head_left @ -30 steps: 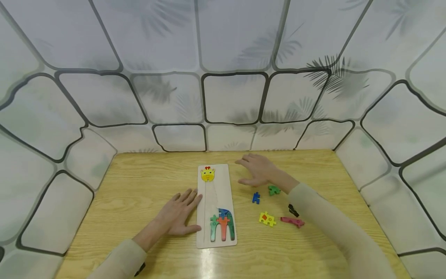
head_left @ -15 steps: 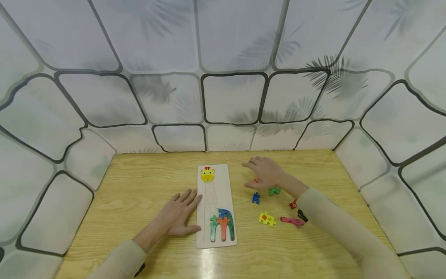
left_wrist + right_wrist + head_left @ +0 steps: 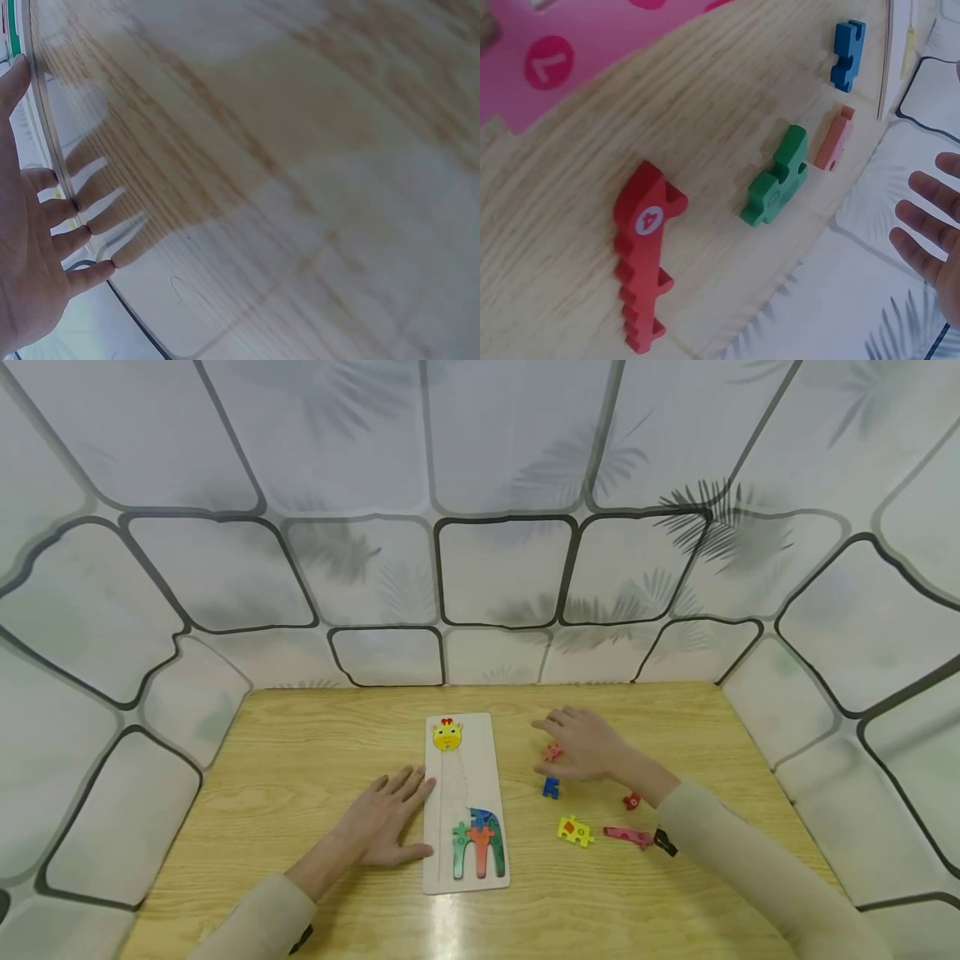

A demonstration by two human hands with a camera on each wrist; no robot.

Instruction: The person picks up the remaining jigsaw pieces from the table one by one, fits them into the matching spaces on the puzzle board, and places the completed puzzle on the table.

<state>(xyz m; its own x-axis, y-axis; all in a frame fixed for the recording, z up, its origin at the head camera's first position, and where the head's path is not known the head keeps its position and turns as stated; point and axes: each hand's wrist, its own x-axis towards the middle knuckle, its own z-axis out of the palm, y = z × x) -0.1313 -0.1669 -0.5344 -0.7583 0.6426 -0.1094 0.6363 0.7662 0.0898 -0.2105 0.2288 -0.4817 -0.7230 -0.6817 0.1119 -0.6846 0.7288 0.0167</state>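
Note:
A pale wooden puzzle board (image 3: 480, 768) lies on the table, with a yellow giraffe-head piece (image 3: 447, 735) at its far end. Green, orange and blue leg pieces (image 3: 481, 852) fill its near end. My left hand (image 3: 384, 822) rests at the board's left edge, fingers spread and thumb touching the rim. To the right of the board, my right hand (image 3: 585, 750) hovers with extended fingers around a salmon-coloured piece (image 3: 552, 751). Just below its thumb lies a blue piece (image 3: 551, 788). A green piece (image 3: 780, 180), hidden under the hand in the head view, shows in the right wrist view.
Nearer the front lie a yellow piece (image 3: 575, 831) and a pink piece (image 3: 628, 837). A red piece (image 3: 641, 247) marked 4 sits by the right forearm. A patterned fabric wall (image 3: 495, 652) borders the table (image 3: 337, 735) at the back and sides.
My right hand has drawn back rightward and slightly toward me, from beside the board's far end to over the loose pieces. The left hand and the board stay put.

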